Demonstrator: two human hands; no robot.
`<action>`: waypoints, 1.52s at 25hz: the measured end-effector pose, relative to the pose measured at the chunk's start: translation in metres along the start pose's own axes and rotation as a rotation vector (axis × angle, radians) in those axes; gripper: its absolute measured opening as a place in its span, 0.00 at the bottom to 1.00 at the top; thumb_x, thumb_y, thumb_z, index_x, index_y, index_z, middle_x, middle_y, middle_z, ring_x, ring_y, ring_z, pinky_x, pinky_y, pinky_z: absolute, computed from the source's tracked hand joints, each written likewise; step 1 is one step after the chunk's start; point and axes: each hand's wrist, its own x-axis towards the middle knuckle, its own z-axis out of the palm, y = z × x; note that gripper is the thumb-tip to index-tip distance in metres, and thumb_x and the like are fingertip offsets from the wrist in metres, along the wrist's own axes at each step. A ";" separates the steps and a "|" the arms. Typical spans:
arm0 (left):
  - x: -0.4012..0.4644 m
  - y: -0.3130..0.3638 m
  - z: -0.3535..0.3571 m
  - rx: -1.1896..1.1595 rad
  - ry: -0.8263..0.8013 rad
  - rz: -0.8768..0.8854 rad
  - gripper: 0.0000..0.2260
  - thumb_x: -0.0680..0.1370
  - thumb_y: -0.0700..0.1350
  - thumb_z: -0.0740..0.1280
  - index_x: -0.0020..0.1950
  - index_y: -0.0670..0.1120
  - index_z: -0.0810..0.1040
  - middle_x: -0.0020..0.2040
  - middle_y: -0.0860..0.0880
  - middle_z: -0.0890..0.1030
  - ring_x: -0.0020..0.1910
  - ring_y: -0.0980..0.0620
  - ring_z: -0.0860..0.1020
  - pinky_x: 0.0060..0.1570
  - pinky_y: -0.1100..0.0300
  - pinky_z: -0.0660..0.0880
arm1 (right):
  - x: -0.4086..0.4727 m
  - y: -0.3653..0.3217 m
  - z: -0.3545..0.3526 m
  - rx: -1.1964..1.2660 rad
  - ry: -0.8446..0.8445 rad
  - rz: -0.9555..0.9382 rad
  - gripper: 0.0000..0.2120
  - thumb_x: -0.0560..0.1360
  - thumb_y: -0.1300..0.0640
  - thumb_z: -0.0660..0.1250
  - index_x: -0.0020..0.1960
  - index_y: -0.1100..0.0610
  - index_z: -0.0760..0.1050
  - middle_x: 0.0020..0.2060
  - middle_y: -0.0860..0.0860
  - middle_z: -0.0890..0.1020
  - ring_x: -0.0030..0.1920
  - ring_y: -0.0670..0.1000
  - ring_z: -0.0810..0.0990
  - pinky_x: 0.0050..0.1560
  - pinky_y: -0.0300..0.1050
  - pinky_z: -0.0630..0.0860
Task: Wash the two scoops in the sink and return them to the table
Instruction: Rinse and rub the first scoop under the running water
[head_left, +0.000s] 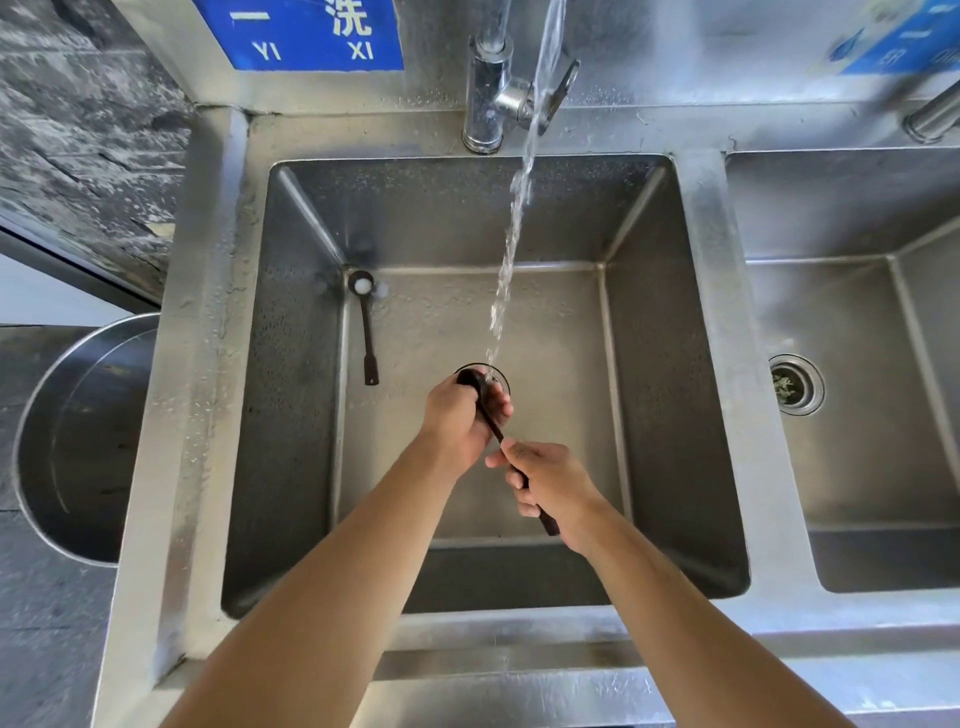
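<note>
A dark long-handled scoop (491, 421) is held over the drain of the steel sink (675, 364), its bowl under the falling water stream (511, 234). My left hand (457, 421) is wrapped around the scoop's bowl end. My right hand (545, 480) grips the handle, whose tip sticks out below the fist. A second dark scoop (365, 322) lies flat on the sink floor at the back left corner, with something white in its bowl; neither hand touches it.
The faucet (491, 88) stands behind the basin with water running. A second basin (857, 364) with a strainer drain (796, 384) lies to the right. A large steel bowl (78, 436) sits left of the sink. Blue signs hang on the backsplash.
</note>
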 end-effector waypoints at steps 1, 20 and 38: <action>0.000 0.000 0.003 -0.088 0.009 -0.032 0.12 0.80 0.33 0.54 0.47 0.40 0.76 0.32 0.43 0.77 0.26 0.47 0.75 0.29 0.57 0.74 | 0.000 0.003 0.002 0.011 0.028 -0.005 0.15 0.82 0.53 0.65 0.48 0.65 0.82 0.26 0.49 0.71 0.24 0.48 0.64 0.25 0.42 0.61; 0.009 0.005 0.009 0.017 -0.003 -0.132 0.25 0.79 0.66 0.59 0.36 0.45 0.70 0.24 0.49 0.68 0.18 0.52 0.60 0.18 0.62 0.59 | 0.004 0.010 0.009 -0.105 0.144 -0.129 0.13 0.83 0.56 0.62 0.47 0.54 0.84 0.32 0.50 0.76 0.30 0.48 0.69 0.31 0.44 0.66; -0.018 -0.007 -0.007 0.264 -0.237 0.101 0.11 0.85 0.43 0.57 0.60 0.39 0.76 0.50 0.38 0.84 0.31 0.43 0.80 0.24 0.53 0.75 | 0.022 -0.030 0.006 0.015 0.150 -0.134 0.04 0.78 0.64 0.70 0.50 0.61 0.84 0.31 0.56 0.82 0.28 0.50 0.78 0.29 0.44 0.76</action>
